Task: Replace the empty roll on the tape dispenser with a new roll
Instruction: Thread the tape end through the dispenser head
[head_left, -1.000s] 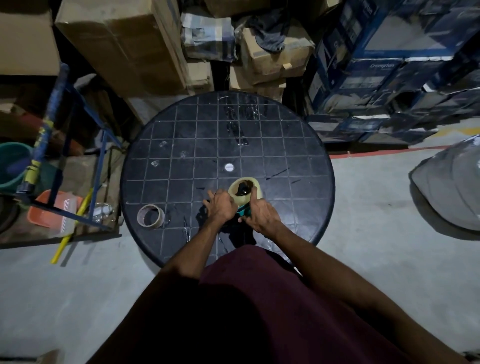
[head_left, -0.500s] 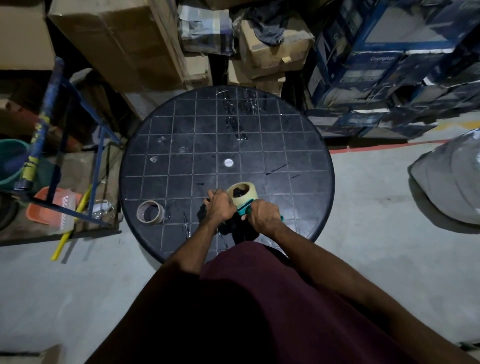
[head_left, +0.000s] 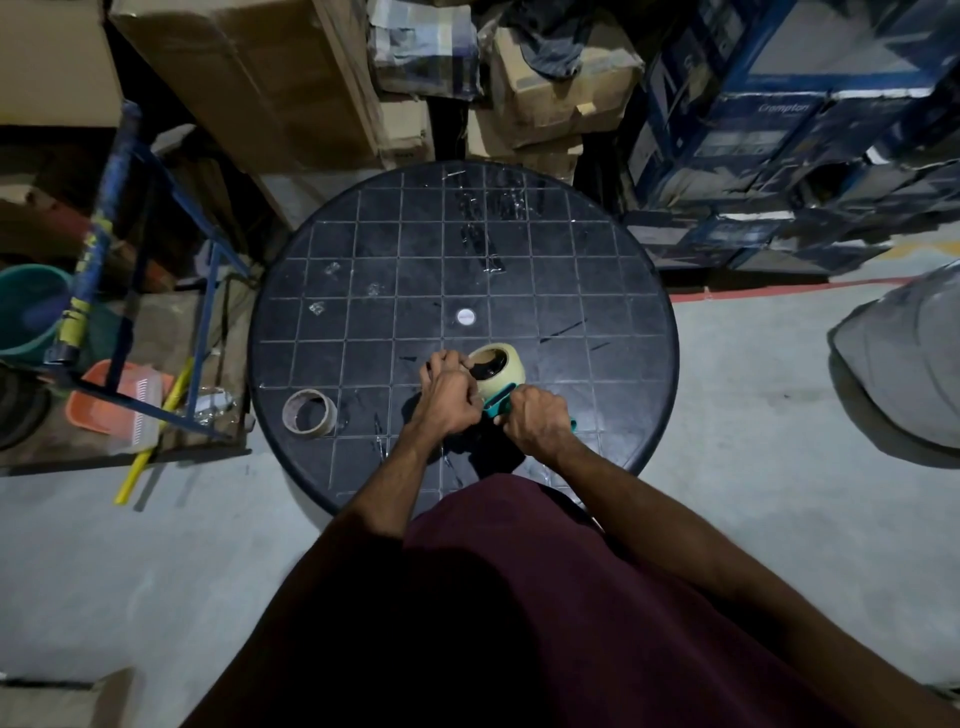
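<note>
Left hand (head_left: 451, 397) now grips the new roll (head_left: 496, 370), pressed onto the right-held (head_left: 535, 423) dispenser (head_left: 498, 406); empty core (head_left: 308, 412) lies left: seating nearly done.

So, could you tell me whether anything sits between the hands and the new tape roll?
Nothing visible does: the left hand touches the new roll, and the right hand grips the teal dispenser beneath it.

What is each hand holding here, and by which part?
The right hand grips the teal tape dispenser by its handle; the left hand holds the new tape roll at its near-left side.
</note>
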